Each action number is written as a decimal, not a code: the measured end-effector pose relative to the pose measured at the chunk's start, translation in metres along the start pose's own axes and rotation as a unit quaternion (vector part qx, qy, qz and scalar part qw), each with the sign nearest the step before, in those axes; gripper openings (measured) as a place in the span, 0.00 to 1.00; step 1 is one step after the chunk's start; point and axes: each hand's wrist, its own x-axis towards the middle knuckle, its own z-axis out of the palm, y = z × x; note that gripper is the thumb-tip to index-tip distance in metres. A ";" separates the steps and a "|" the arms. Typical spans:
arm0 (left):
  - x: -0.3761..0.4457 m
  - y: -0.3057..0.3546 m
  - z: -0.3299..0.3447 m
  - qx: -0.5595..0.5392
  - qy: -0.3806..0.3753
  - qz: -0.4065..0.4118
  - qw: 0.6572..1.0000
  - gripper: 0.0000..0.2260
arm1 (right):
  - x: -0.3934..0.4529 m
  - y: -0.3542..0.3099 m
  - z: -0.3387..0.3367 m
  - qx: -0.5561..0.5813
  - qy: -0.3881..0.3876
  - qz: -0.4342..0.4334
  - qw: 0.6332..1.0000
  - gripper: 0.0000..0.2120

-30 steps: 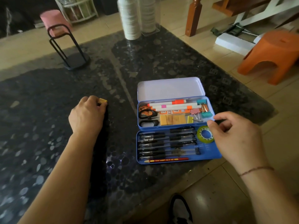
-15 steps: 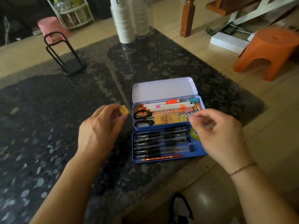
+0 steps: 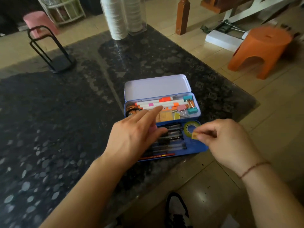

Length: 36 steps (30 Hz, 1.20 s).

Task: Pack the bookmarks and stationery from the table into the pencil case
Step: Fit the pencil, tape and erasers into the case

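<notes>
The right hand (image 3: 230, 142) is pinching a tiny tan square (image 3: 194, 135) between its thumb and fingertips. The square is hanging just over the right end of the front tray of the blue pencil case (image 3: 196, 149), beside the green tape roll (image 3: 189, 127). It is too small and blurry to tell what it is. The left hand (image 3: 134, 137) is holding nothing. Its fingers are stretching out straight and loose over the case, with one fingertip pointing at the white markers (image 3: 164, 102) in the back tray.

The left hand is hiding a lot. It is covering the left part of the black pens (image 3: 174, 135) and most of the dark thing in the back tray's left corner, so that thing is hard to name. A red pencil (image 3: 158, 155) is peeking out along the front edge. Beside the markers, pink and teal clips (image 3: 189, 107) and some tan and yellow paper pieces (image 3: 169, 116) are lying in the back tray. The pale lid (image 3: 156, 87) is standing open behind.

The case is sitting near the front right corner of a dark speckled table (image 3: 49, 129). A black wire stand (image 3: 49, 51) and tall white stacks (image 3: 117, 17), cut off at the top, are standing at the far side. On the tan tiled floor (image 3: 271, 112) an orange stool (image 3: 261, 51) and a pink stool (image 3: 39, 22) are sitting. A black and white shoe (image 3: 177, 211) is showing at the bottom, partly cut off.
</notes>
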 end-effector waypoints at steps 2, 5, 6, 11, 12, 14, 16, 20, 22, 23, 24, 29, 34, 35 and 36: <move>-0.002 -0.008 -0.002 -0.003 0.017 -0.013 1.000 0.23 | -0.002 0.002 0.003 -0.040 -0.021 0.024 0.999 0.08; -0.009 -0.030 -0.009 0.002 0.035 -0.028 0.999 0.23 | -0.002 0.000 0.008 -0.059 -0.001 0.035 0.998 0.09; -0.013 -0.042 -0.013 0.008 0.038 -0.044 0.998 0.24 | -0.001 -0.001 0.009 -0.069 0.011 0.038 0.997 0.10; -0.042 -0.097 -0.022 0.014 0.043 -0.220 0.974 0.24 | 0.001 -0.006 0.015 -0.137 0.059 0.038 0.988 0.15; -0.045 -0.100 -0.020 0.016 0.029 -0.238 0.971 0.24 | 0.001 -0.007 0.016 -0.153 0.065 0.038 0.985 0.16; -0.047 -0.097 -0.014 0.030 0.004 -0.240 0.970 0.24 | 0.002 -0.007 0.017 -0.158 0.066 0.042 0.984 0.17; -0.047 -0.094 -0.011 0.045 -0.003 -0.222 0.974 0.24 | 0.002 -0.005 0.016 -0.142 0.059 0.048 0.987 0.16; -0.044 -0.099 -0.020 0.011 0.019 -0.190 0.982 0.20 | 0.003 -0.001 0.008 -0.096 0.128 0.021 0.987 0.10; -0.041 -0.097 -0.021 -0.011 0.080 -0.161 0.984 0.17 | 0.002 -0.008 0.006 -0.038 0.188 -0.025 0.981 0.08; -0.039 -0.093 -0.019 -0.025 0.106 -0.154 0.982 0.15 | 0.001 -0.011 0.007 -0.015 0.198 -0.041 0.979 0.08; -0.038 -0.087 -0.016 -0.037 0.114 -0.147 0.982 0.14 | 0.000 -0.015 0.010 -0.001 0.195 -0.051 0.980 0.07; -0.025 -0.074 -0.019 -0.077 0.198 -0.164 0.963 0.13 | -0.003 -0.023 0.020 0.025 0.179 -0.077 0.981 0.05; -0.008 -0.050 -0.033 -0.532 0.191 -0.324 0.759 0.17 | -0.006 -0.035 0.026 0.104 0.135 -0.129 0.977 0.06; -0.005 -0.041 -0.033 -0.586 0.154 -0.312 0.732 0.18 | -0.007 -0.041 0.029 0.138 0.108 -0.146 0.974 0.10; -0.001 -0.033 -0.031 -0.615 0.119 -0.296 0.721 0.19 | -0.009 -0.046 0.033 0.172 0.080 -0.158 0.969 0.14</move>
